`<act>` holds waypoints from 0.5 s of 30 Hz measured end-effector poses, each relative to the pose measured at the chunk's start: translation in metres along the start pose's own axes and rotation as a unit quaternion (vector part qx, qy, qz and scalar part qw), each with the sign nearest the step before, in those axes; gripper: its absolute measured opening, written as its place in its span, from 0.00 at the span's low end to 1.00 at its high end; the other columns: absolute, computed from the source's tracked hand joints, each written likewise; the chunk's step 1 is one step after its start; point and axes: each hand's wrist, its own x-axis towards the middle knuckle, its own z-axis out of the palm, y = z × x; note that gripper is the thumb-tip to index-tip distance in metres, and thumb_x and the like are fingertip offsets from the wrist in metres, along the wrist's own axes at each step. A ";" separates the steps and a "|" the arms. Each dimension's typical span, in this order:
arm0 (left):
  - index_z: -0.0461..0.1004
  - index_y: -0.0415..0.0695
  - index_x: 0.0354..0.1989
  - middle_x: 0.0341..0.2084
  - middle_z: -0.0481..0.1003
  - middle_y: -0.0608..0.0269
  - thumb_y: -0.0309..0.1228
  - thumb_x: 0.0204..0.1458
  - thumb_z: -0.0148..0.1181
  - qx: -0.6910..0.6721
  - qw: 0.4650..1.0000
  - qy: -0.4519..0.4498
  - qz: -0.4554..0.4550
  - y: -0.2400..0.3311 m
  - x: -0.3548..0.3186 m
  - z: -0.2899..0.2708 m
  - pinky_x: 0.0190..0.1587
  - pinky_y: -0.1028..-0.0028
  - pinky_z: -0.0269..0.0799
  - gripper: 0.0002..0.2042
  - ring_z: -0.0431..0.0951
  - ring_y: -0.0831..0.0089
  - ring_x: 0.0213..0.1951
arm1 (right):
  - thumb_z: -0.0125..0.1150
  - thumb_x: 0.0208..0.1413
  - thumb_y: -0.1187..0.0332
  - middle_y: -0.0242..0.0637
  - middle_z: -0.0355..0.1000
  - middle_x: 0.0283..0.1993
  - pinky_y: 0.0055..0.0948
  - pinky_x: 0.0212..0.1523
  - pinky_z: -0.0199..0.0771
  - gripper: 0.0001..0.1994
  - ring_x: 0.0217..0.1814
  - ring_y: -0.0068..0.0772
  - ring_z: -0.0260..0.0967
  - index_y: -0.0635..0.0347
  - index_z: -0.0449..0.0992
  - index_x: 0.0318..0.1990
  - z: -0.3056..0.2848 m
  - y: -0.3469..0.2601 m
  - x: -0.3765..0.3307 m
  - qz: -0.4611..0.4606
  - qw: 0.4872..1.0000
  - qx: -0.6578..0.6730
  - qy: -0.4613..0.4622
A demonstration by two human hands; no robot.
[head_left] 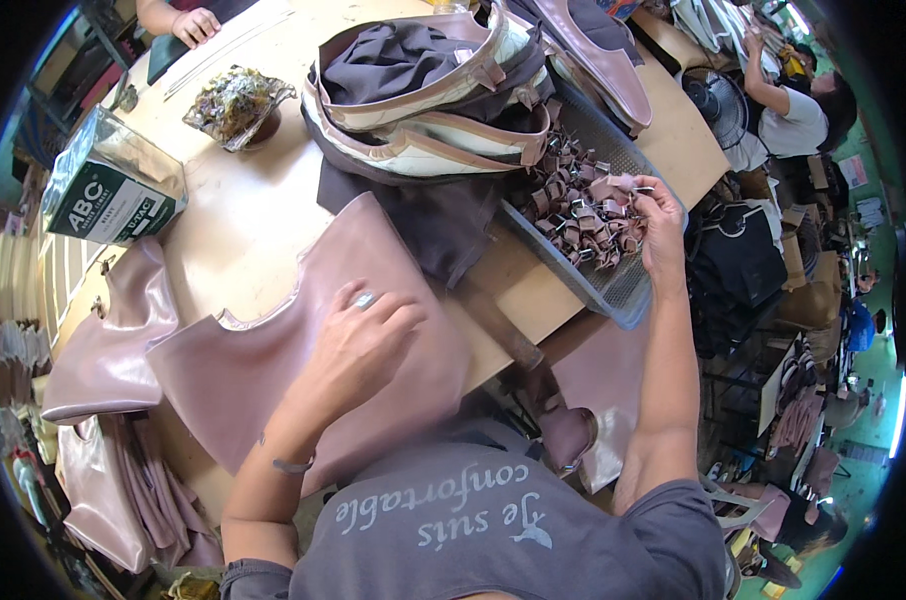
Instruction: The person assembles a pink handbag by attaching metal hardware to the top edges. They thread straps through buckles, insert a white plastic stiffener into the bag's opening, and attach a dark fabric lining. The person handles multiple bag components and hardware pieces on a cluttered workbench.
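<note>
My left hand (358, 345), a ring on one finger, lies flat with spread fingers on a mauve leather bag panel (273, 340) spread over the wooden table (243, 210). My right hand (661, 222) reaches into a grey mesh tray (628, 290) at the table's right edge and pinches a small mauve leather strap piece with a metal ring (623, 184). The tray holds several such strap pieces (578, 215).
A pile of half-made bags (433, 90) sits behind the tray. A metal tin (108, 185) and a bowl of scraps (235, 100) stand at the left. Finished mauve bags (103, 350) hang off the left edge. Another person's hand (195, 24) rests far left; a seated person (793, 110) works at right.
</note>
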 end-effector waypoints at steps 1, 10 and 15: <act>0.69 0.48 0.41 0.42 0.71 0.65 0.26 0.43 0.58 -0.024 1.000 0.010 0.010 0.004 0.013 0.001 0.52 0.62 0.60 0.14 0.72 0.67 0.42 | 0.48 0.49 0.77 0.32 0.72 0.28 0.10 0.18 0.59 0.08 0.22 0.12 0.63 0.57 0.71 0.36 0.003 -0.004 -0.002 0.000 1.000 0.013 -0.006; 0.69 0.40 0.43 0.36 0.71 0.51 0.26 0.42 0.59 -0.376 0.924 0.066 -0.014 0.040 0.137 0.042 0.33 0.69 0.71 0.17 0.76 0.65 0.33 | 0.48 0.47 0.77 0.29 0.70 0.28 0.09 0.18 0.57 0.08 0.23 0.13 0.64 0.58 0.70 0.36 0.040 -0.033 -0.047 0.040 0.985 0.035 -0.165; 0.71 0.37 0.37 0.34 0.72 0.48 0.21 0.41 0.55 -0.283 0.946 0.154 0.027 0.047 0.158 0.070 0.39 0.64 0.70 0.12 0.73 0.51 0.37 | 0.52 0.49 0.73 0.38 0.69 0.31 0.14 0.17 0.58 0.11 0.24 0.21 0.65 0.62 0.68 0.41 0.014 -0.052 -0.049 -0.046 0.987 0.124 0.092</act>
